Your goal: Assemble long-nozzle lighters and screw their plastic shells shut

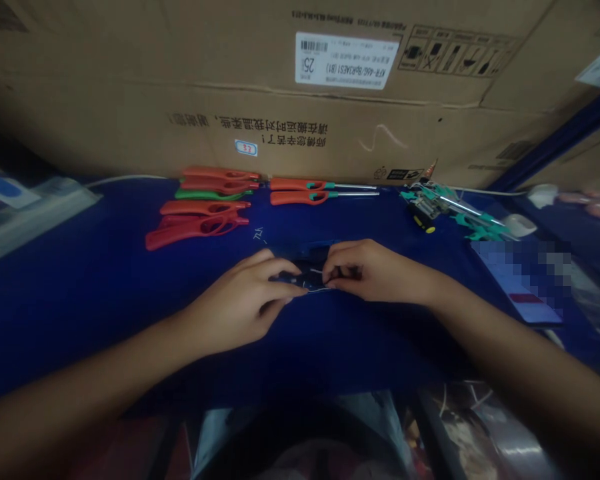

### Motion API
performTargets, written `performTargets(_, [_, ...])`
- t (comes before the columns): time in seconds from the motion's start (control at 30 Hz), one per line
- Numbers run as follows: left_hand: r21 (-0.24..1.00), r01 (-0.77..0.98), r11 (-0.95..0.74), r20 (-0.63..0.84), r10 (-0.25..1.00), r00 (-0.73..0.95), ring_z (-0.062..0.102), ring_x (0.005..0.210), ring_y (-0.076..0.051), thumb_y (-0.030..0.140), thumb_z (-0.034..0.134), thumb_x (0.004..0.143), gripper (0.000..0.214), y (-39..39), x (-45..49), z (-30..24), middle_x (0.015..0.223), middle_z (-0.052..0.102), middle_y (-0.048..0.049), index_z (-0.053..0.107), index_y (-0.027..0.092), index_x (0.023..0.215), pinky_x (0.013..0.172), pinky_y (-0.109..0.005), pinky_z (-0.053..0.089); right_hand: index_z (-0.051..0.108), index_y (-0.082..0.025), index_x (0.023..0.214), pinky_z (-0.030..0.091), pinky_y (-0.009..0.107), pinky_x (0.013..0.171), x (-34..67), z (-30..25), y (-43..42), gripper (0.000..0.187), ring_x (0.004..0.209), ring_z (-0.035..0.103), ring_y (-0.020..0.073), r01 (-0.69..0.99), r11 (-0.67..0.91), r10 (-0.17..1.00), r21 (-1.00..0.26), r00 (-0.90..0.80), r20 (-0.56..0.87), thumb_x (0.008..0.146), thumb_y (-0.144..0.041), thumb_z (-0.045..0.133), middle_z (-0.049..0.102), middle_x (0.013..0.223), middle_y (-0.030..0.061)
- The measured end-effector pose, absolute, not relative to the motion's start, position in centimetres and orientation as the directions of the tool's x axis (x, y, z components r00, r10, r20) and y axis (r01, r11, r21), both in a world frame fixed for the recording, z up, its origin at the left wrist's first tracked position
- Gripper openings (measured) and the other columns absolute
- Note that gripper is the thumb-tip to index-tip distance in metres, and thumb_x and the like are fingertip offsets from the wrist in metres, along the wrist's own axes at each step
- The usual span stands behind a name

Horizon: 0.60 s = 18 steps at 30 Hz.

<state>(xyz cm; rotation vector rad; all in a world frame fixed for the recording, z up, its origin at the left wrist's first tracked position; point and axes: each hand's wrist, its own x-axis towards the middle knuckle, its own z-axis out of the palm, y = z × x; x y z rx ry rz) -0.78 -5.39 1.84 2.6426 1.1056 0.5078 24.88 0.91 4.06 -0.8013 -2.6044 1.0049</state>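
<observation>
My left hand (250, 293) and my right hand (375, 270) meet at the middle of a blue table (105, 280). Both pinch a small dark part (307, 270) that lies between them, with thin pale wires showing at it. The fingers of each hand are curled and pressed onto the part. What the part is I cannot make out in the dim light. A few loose wire bits (259, 234) lie just beyond my left hand.
Several orange and green long-nosed lighters (203, 213) lie in rows at the back left, two more (320, 189) at the back middle. Teal parts and a small tool (447, 210) sit back right. A big cardboard box (300, 87) walls the back edge.
</observation>
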Motion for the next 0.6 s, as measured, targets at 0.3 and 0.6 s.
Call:
performTargets(0.3, [0.320, 0.643, -0.696, 0.212, 0.714, 0.667, 0.058, 0.105, -0.022, 0.012, 0.055, 0.094, 0.037, -5.36, -0.72, 2.00, 0.126, 0.066, -0.0010, 0.075, 0.034, 0.117, 0.093, -0.039, 0.054, 0.071, -0.017, 0.091, 0.043, 0.020, 0.063, 25.27, 4.16, 1.17, 0.015, 0.071, 0.057, 0.0091, 0.401, 0.666, 0.528, -0.629, -0.849, 0.018, 0.086, -0.006, 0.064, 0.065, 0.090, 0.0015])
performTargets(0.6, [0.339, 0.624, -0.704, 0.229, 0.705, 0.671, 0.058, 0.104, -0.021, 0.012, 0.057, 0.094, 0.034, -5.27, -0.78, 1.95, 0.123, 0.068, -0.0006, 0.077, 0.033, 0.113, 0.092, -0.037, 0.054, 0.070, -0.015, 0.085, 0.044, 0.023, 0.073, 24.83, 4.42, 0.74, 0.014, 0.078, 0.060, 0.0109, 0.434, 0.722, 0.530, -0.538, -0.848, 0.026, 0.087, -0.003, 0.064, 0.064, 0.088, 0.0020])
